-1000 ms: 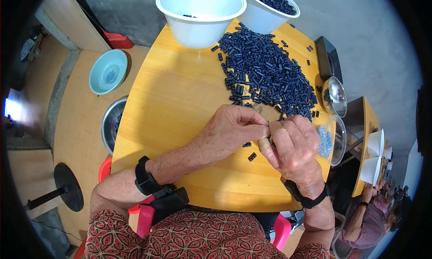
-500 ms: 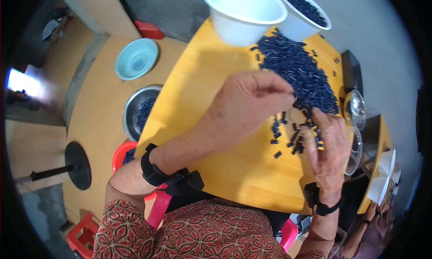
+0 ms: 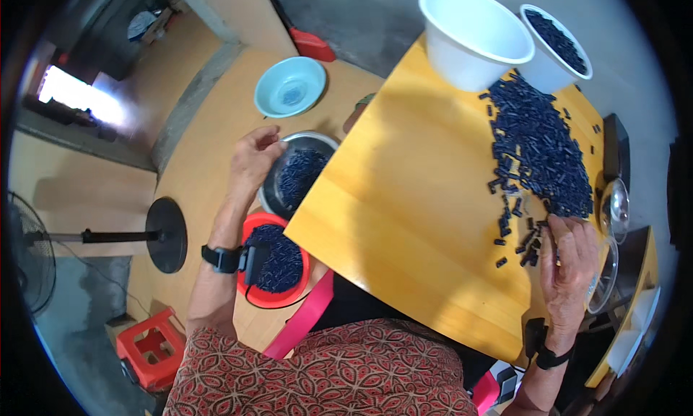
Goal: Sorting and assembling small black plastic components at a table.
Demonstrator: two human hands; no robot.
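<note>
A spread-out pile of small dark blue pieces [image 3: 541, 141] lies on the right part of the yellow wooden table [image 3: 404, 199]. My right hand [image 3: 570, 261] is at the near end of this pile, its fingers bent and drawn together at the tips. Whatever may be between those fingertips is too small to make out. Off the table's left edge, my left hand [image 3: 256, 159] is at the rim of a metal bowl [image 3: 271, 192] with similar dark pieces in it. Its fingers are closed together, and what they hold, if anything, is hidden.
A red basin [image 3: 307, 271] of dark pieces stands below the metal bowl. A light blue basin [image 3: 260, 98] is on the floor. Two white tubs, one empty [image 3: 455, 55] and one filled [image 3: 541, 66], stand at the table's far end. Clear lids [image 3: 615, 210] lie along the right edge.
My left hand has moved left from above the pile to the metal bowl. My right hand stays by the near pieces. The view has swung left.
</note>
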